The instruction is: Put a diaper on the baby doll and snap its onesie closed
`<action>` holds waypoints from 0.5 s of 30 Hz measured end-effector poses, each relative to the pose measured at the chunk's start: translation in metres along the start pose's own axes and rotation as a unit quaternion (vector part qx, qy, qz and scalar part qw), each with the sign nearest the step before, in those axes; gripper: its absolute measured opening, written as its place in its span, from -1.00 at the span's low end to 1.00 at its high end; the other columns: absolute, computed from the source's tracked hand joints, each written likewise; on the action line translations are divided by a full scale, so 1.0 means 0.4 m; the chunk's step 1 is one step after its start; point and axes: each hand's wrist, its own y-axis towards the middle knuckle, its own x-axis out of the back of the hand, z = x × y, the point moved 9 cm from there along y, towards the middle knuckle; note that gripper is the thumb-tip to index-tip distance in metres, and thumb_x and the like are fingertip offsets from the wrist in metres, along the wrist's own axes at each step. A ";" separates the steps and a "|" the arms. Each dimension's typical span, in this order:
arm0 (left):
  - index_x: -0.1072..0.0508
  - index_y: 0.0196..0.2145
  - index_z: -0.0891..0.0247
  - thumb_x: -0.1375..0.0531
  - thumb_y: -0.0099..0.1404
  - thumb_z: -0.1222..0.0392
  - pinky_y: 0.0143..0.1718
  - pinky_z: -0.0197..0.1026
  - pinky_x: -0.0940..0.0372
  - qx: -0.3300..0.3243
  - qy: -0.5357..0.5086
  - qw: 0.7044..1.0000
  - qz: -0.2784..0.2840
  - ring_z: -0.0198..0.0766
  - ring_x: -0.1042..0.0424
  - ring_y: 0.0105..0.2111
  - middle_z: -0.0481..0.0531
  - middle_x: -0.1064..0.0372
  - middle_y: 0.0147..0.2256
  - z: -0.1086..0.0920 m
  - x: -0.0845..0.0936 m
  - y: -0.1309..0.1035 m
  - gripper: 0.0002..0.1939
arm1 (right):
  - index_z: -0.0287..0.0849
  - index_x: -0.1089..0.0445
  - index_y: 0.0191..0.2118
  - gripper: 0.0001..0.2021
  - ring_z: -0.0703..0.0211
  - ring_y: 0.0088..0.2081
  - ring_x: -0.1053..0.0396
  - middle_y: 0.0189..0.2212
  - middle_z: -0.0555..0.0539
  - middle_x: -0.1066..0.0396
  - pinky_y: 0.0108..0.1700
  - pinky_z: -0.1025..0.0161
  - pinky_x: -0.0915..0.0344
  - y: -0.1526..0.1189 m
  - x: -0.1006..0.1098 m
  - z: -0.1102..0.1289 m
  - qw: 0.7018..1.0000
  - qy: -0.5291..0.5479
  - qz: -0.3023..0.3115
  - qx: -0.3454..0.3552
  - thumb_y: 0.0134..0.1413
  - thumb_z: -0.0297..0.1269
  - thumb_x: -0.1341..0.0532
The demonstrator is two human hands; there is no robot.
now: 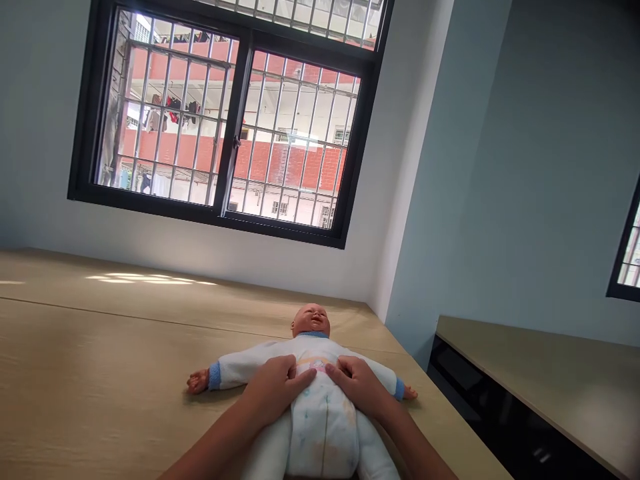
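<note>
Counter [100, 373]: under doll [273, 357], spreading left of the fingers [286, 364].
Left hand [274, 385]: fingers curled at doll's belly; grip unclear.
Doll: face-up between both hands' fingers, head beyond them.
Diaper [325, 427]: doll's hips, nearside of fingers.
Right hand [361, 383]: fingers curled likewise; grip unclear.

Baby doll [325, 427], feet cut off by the lower edge, as are both forearms [227, 427]. From where I stand, most fingers [289, 367] of the left hand [274, 385] and right hand [364, 387] are hidden; the thumbs partly mask the chest print [318, 365]. Laundry [174, 110] outdoors: too small to itemise. Far-right window [620, 285]: cropped.
</note>
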 end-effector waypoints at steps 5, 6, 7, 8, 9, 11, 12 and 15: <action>-0.28 -0.57 0.22 -0.02 0.28 -0.07 -0.45 -0.15 0.06 0.003 0.048 0.999 -0.009 -0.19 -0.24 -0.48 0.04 -0.32 -0.53 -0.009 0.000 0.004 -0.62 | -0.15 -0.04 -0.54 -0.58 0.28 -0.47 0.01 -0.58 0.09 -0.02 -0.42 0.28 0.05 -0.003 0.002 0.003 0.999 -0.035 0.004 0.006 0.18 0.02 -0.10; -0.28 -0.57 0.22 0.00 0.29 -0.02 -0.45 -0.15 0.07 -0.005 0.056 0.998 -0.012 -0.19 -0.24 -0.48 0.03 -0.31 -0.54 -0.012 0.001 0.004 -0.63 | -0.15 -0.04 -0.55 -0.58 0.28 -0.47 0.01 -0.58 0.09 -0.03 -0.42 0.28 0.06 -0.004 0.004 0.006 0.999 -0.041 0.004 0.010 0.19 0.00 -0.10; -0.27 -0.57 0.22 0.01 0.30 0.03 -0.45 -0.15 0.08 -0.014 0.062 0.998 -0.017 -0.21 -0.23 -0.48 0.03 -0.30 -0.53 -0.014 0.001 0.003 -0.65 | -0.15 -0.03 -0.55 -0.59 0.28 -0.47 0.01 -0.58 0.09 -0.03 -0.42 0.28 0.06 -0.005 0.005 0.010 0.999 -0.047 0.003 0.015 0.20 -0.02 -0.09; -0.25 -0.58 0.22 0.03 0.30 0.08 -0.45 -0.16 0.09 -0.020 0.067 0.997 -0.022 -0.22 -0.23 -0.48 0.02 -0.30 -0.53 -0.014 0.002 0.003 -0.67 | -0.15 -0.03 -0.54 -0.59 0.28 -0.47 0.01 -0.58 0.09 -0.03 -0.42 0.28 0.06 -0.006 0.006 0.013 0.998 -0.051 0.002 0.020 0.21 -0.02 -0.09; -0.22 -0.58 0.22 0.04 0.30 0.12 -0.44 -0.17 0.09 -0.023 0.069 0.997 -0.027 -0.24 -0.22 -0.48 0.02 -0.30 -0.53 -0.013 0.003 0.003 -0.69 | -0.15 -0.02 -0.54 -0.59 0.29 -0.47 0.01 -0.58 0.09 -0.03 -0.42 0.28 0.06 -0.007 0.006 0.016 0.998 -0.054 0.002 0.025 0.21 -0.03 -0.08; -0.17 -0.59 0.23 0.04 0.28 0.18 -0.44 -0.19 0.10 -0.016 0.075 0.996 -0.039 -0.27 -0.20 -0.49 0.00 -0.29 -0.53 -0.003 0.010 0.002 -0.72 | -0.15 -0.01 -0.55 -0.59 0.29 -0.47 0.02 -0.58 0.10 -0.01 -0.41 0.28 0.06 -0.008 0.006 0.019 0.998 -0.054 0.001 0.033 0.22 -0.03 -0.08; -0.14 -0.59 0.23 0.02 0.27 0.20 -0.45 -0.19 0.11 -0.005 0.085 0.995 -0.046 -0.28 -0.18 -0.50 -0.01 -0.27 -0.54 0.005 0.018 0.002 -0.73 | -0.15 0.00 -0.55 -0.58 0.29 -0.47 0.02 -0.59 0.10 -0.01 -0.41 0.28 0.06 -0.009 0.006 0.019 0.998 -0.052 0.000 0.035 0.22 -0.03 -0.07; -0.11 -0.61 0.23 -0.03 0.15 0.33 -0.45 -0.20 0.13 0.023 0.132 0.988 -0.072 -0.29 -0.16 -0.50 -0.02 -0.23 -0.53 0.034 0.049 -0.001 -0.79 | -0.15 -0.01 -0.54 -0.58 0.29 -0.48 0.02 -0.59 0.10 0.00 -0.41 0.28 0.05 -0.011 0.007 0.016 0.999 -0.039 -0.006 0.035 0.22 -0.01 -0.07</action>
